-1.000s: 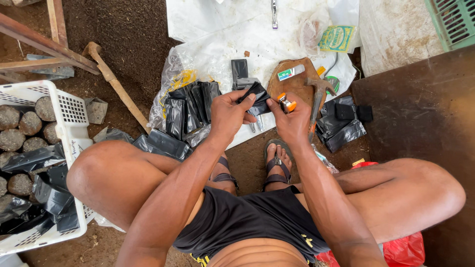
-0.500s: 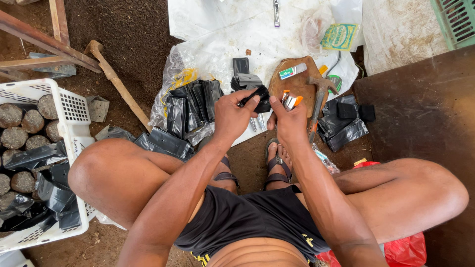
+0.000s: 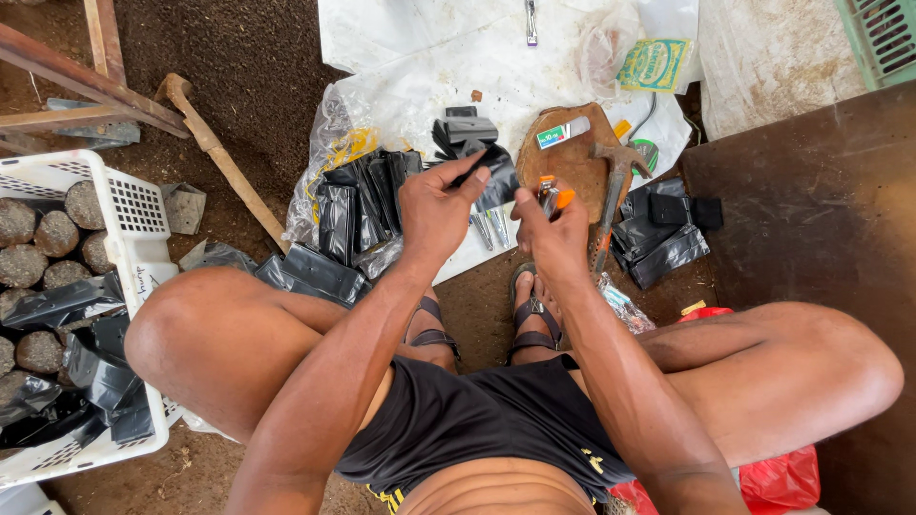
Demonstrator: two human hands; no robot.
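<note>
I am watching through the single head view, looking straight down. My left hand (image 3: 434, 212) is curling partly closed, thumb and fingertips pinching a small black plastic bag (image 3: 482, 176) at its near edge; the bag is hanging just above the white sheet (image 3: 420, 57), in front of the knees. My right hand (image 3: 555, 229) is clenching around a small orange-and-grey tool (image 3: 551, 195) (I cannot tell what kind; only its top is poking out above the fingers). The two hands are sitting near each other, not touching.

Much is hiding from me. The right hand is covering most of the tool, and the forearms are blocking the ground between the feet. The white crate (image 3: 114, 219) at the left is being cut off by the frame edge, so I am not seeing all of its contents; I am making out about six round soil lumps (image 3: 55, 232) and several crumpled black bags there. The red bag (image 3: 778, 477) under the right thigh is mostly covered.

Counting what is showing: one wooden board (image 3: 572, 157), one hammer (image 3: 611, 191) lying across its right side, one long wooden handle (image 3: 224, 157) on the soil, one green packet (image 3: 654, 64) at the top, two sandalled feet (image 3: 530, 305). Loose black bags are lying in three heaps: left of the left hand, right of the board, and beside the left knee; I cannot count them singly.
</note>
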